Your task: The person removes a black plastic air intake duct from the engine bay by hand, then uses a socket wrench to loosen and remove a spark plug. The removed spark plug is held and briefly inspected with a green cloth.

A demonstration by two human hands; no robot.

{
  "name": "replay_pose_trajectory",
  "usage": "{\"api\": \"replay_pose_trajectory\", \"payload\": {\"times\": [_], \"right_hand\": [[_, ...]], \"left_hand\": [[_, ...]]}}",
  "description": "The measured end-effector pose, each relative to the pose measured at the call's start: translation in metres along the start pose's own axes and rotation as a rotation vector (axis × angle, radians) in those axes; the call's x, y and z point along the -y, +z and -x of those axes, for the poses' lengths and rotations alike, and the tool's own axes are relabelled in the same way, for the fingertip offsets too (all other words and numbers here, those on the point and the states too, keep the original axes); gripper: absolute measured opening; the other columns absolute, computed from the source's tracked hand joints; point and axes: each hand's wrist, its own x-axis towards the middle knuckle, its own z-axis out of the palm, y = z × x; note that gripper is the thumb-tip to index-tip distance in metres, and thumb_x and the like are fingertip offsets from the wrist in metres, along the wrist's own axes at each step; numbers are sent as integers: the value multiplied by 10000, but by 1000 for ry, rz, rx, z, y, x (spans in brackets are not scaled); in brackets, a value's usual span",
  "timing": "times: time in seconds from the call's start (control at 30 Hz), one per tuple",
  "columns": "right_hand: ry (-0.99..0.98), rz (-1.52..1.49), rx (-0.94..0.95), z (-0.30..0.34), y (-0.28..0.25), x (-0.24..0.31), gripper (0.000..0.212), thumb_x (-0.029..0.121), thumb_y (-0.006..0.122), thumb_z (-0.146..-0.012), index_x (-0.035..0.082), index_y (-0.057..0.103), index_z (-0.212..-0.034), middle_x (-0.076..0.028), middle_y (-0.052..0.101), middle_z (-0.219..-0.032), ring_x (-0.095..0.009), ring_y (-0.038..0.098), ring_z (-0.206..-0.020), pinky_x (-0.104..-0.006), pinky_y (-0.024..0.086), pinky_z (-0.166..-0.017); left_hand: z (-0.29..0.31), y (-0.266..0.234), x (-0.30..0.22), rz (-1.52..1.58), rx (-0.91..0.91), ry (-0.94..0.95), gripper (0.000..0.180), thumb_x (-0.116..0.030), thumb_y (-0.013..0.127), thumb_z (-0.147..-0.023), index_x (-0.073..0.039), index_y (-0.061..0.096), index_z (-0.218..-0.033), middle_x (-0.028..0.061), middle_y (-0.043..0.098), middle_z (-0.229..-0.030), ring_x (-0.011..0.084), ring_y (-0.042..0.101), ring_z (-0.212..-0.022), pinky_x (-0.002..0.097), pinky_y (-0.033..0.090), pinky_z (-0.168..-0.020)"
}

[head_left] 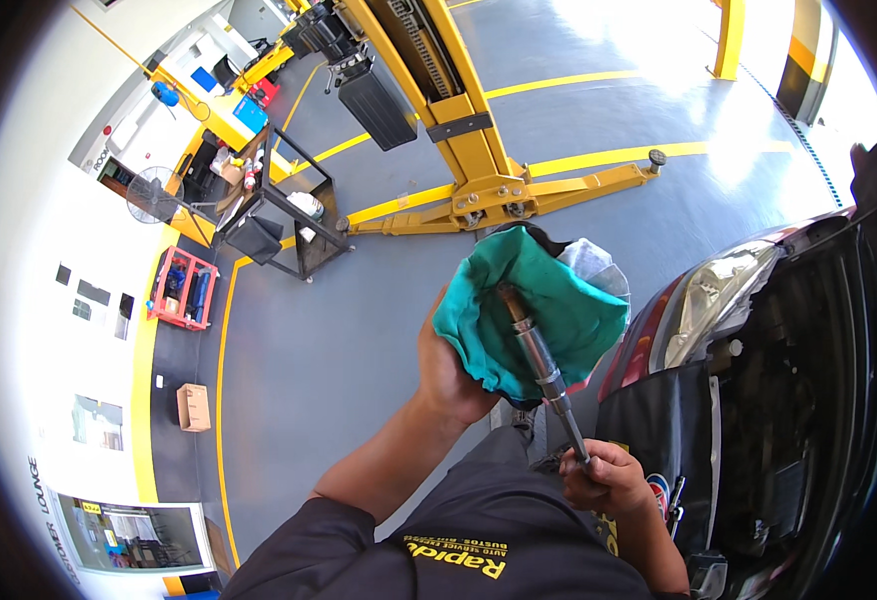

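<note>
My left hand [451, 372] is wrapped round the outside of a bunched green cloth [479, 320], which opens upward like a bowl. White cloth [596, 265] shows at its far right edge, and something black lies behind it. In my right hand [607, 480] is the lower end of a metal extension bar with a long socket [534, 350]. The bar slants up and left, and its brownish tip is over the cloth's hollow. I cannot tell whether the tip touches the cloth.
At my right is a car with its engine bay [799, 400] exposed, a headlight [724, 310] and a black fender cover [656, 430]. A yellow lift post [459, 130] with low arms stands ahead. Leftward are a black tool cart [304, 225], a red cart [184, 288] and a cardboard box [194, 408].
</note>
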Motion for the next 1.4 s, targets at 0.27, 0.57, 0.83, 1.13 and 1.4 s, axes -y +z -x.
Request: {"api": "replay_pose_trajectory", "payload": {"times": [0.27, 0.57, 0.83, 1.13, 1.4], "right_hand": [[172, -235, 131, -35, -30, -3, 461, 318, 512, -1094, -93, 559, -1298, 31, 349, -648, -83, 279, -527, -281, 238, -506], [286, -335, 167, -97, -50, -16, 469, 318, 524, -1088, -105, 572, -1283, 37, 341, -648, -82, 273, -547, -284, 244, -521], [313, 65, -2, -167, -17, -6, 412, 305, 493, -1110, -52, 566, -1300, 33, 360, -681, -82, 297, -567, -279, 258, -534], [384, 289, -118, -201, 12, 1, 396, 317, 496, -1112, -29, 581, -1284, 37, 387, -701, -70, 325, -586, -255, 264, -532], [402, 496, -199, -162, 7, 25, 396, 269, 578, -1072, -73, 614, -1267, 6, 513, -726, -76, 432, -623, -254, 332, -561]], "left_hand": [[11, -27, -23, 117, -18, -84, 491, -396, 458, -1077, -44, 548, -1407, 124, 664, -1307, 282, 664, -1165, 478, 541, -1026], [-2, -55, -63, 206, -63, -24, 589, -491, 384, -1104, -41, 491, -1469, 148, 611, -1389, 298, 640, -1220, 495, 511, -1070], [-23, -89, -93, -229, -268, 270, 425, -291, 558, -1080, 21, 549, -1369, 108, 675, -1212, 205, 686, -1064, 374, 567, -927], [-45, -122, -150, -87, -357, 480, 465, -368, 584, -1065, -20, 570, -1372, 99, 667, -1237, 219, 669, -1102, 418, 559, -958], [-40, -139, -200, 191, -98, 363, 502, -437, 505, -1079, -103, 560, -1450, 74, 628, -1414, 275, 633, -1247, 488, 488, -1099]]}}
